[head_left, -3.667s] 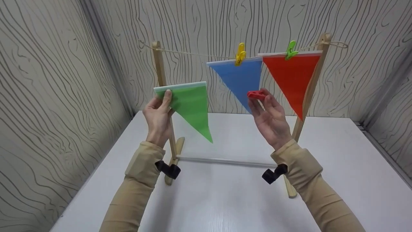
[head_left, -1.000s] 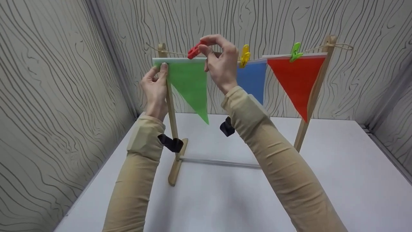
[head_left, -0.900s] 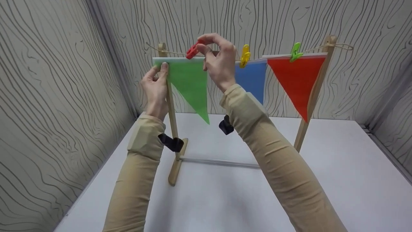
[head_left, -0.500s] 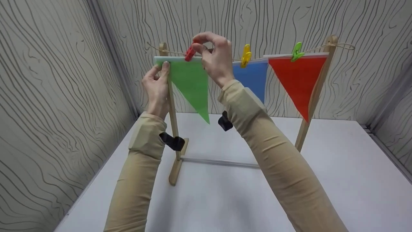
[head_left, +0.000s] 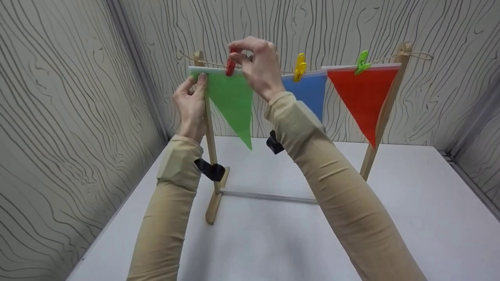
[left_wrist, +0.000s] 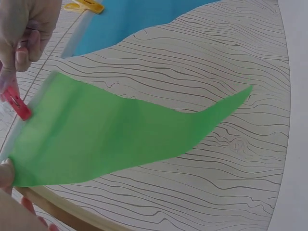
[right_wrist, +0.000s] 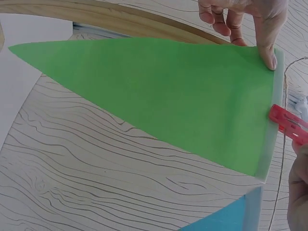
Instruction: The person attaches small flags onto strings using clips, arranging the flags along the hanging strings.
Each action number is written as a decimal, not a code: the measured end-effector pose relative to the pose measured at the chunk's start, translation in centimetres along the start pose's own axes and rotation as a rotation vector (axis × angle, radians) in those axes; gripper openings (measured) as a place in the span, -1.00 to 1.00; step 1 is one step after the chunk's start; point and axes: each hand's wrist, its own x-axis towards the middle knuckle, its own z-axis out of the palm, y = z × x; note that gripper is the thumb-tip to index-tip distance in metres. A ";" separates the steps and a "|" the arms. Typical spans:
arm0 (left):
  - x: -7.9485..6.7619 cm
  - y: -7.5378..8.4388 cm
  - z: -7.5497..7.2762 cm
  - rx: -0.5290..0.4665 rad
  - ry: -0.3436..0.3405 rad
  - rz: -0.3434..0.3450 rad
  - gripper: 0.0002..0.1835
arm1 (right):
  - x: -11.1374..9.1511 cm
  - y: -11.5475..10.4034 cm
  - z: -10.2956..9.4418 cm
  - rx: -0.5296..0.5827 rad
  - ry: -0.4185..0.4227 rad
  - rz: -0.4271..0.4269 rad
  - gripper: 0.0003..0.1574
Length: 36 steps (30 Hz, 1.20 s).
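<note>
My left hand (head_left: 190, 103) pinches the top left corner of a green triangular pennant (head_left: 232, 97) between thumb and fingers, in front of the left wooden post. The pennant's pale top band lies close along the string. With thumb and forefinger, my right hand (head_left: 259, 66) pinches a red clothespin (head_left: 229, 69) by its upper end. In the right wrist view the tip of the red clothespin (left_wrist: 18, 105) overlaps the pennant's top band and crosses the string (right_wrist: 285, 96). The same green pennant (right_wrist: 168, 91) hangs flat there, its point free.
A yellow clothespin (head_left: 299, 68) holds a blue pennant (head_left: 308, 91) on the string, partly behind my right arm. Further right, a light green clothespin (head_left: 362, 62) holds a red pennant (head_left: 361, 97) beside the right post (head_left: 369, 162). A thin rod (head_left: 269, 196) joins the stand's posts above the white table (head_left: 250, 242).
The green pennant has risen to the string in my left hand. My right hand has brought the red clothespin up and left to the pennant's top band and tilted it upright.
</note>
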 end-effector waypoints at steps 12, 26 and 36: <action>0.0 0.1 0.5 -0.015 -0.018 -0.027 -0.64 | 0.2 0.0 -0.2 -0.025 -0.032 -0.004 -0.68; -0.1 0.1 0.3 -0.043 -0.004 -0.056 -0.62 | -0.4 0.1 -0.3 -0.045 -0.130 0.025 -0.37; -1.3 -0.9 -0.3 -0.045 0.126 -0.029 -0.60 | -2.2 1.3 -1.4 0.034 -0.046 -0.013 -0.23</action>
